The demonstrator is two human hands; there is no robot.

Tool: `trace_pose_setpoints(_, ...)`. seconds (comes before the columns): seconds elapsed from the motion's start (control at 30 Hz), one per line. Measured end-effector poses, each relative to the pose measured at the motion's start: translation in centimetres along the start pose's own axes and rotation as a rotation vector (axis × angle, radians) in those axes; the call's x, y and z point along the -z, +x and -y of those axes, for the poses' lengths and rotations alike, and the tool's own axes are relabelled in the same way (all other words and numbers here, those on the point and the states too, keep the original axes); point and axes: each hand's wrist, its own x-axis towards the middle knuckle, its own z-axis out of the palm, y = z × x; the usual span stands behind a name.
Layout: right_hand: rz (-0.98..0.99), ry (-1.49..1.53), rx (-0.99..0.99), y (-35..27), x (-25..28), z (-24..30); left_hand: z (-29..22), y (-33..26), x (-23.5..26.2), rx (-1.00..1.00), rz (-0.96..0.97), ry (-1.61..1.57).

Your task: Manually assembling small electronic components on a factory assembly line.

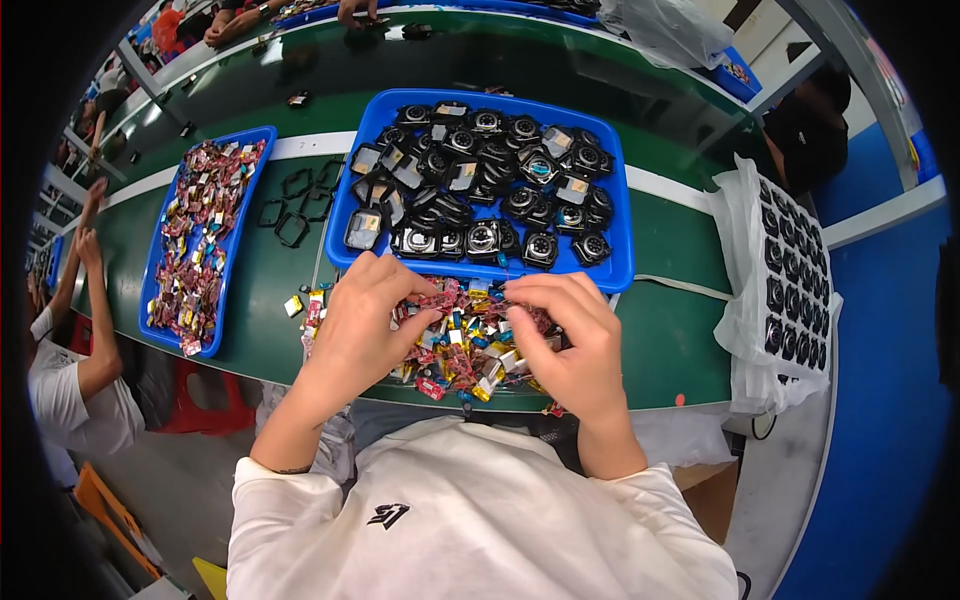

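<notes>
A heap of small electronic parts point(460, 350) lies on the green bench in front of me, with red-pink circuit boards, yellow and silver pieces and blue bits mixed together. My left hand point(370, 310) is at the heap's left side, its thumb and fingers closing around a small red circuit board point(436, 298). Over the heap's right side, my right hand point(575, 330) has thumb and index finger curled close together; what they hold is too small to name. Just beyond both hands stands a blue tray point(480, 268) full of black watch bodies point(486, 238).
Left of me is a narrow blue tray point(152, 290) of similar red boards. Several black frames point(292, 230) lie between the trays. A white-lined stack of round black parts point(790, 280) stands at the right. Another person point(85, 390) sits at the left; more hands work across the bench.
</notes>
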Motion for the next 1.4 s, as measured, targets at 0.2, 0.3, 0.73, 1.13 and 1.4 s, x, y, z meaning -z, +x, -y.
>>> trace_pose_setpoints(0.2, 0.164, 0.014, 0.108, 1.0, -1.6, 1.6, -0.7, -0.5, 0.9, -0.211, -0.116, -0.170)
trace_pose_setpoints(0.3, 0.226, 0.110, 0.077, 1.1, -1.5, 1.4, -1.1, -1.0, 1.1, -0.151, -0.186, -0.317)
trace_pose_setpoints(0.73, 0.189, 0.088, 0.007, 0.4, -1.0, 1.9, -1.0, -2.2, 1.3, 0.105, -0.177, -0.562)
trace_pose_setpoints(1.13, 0.175, 0.478, -0.240, -0.3, -0.1, 1.1, -1.3, -2.6, -0.7, 0.258, -0.069, -0.955)
trace_pose_setpoints(1.4, 0.118, 0.650, -0.285, -0.3, 0.0, 1.4, -2.1, -2.6, -1.2, 0.166, -0.029, -0.840)
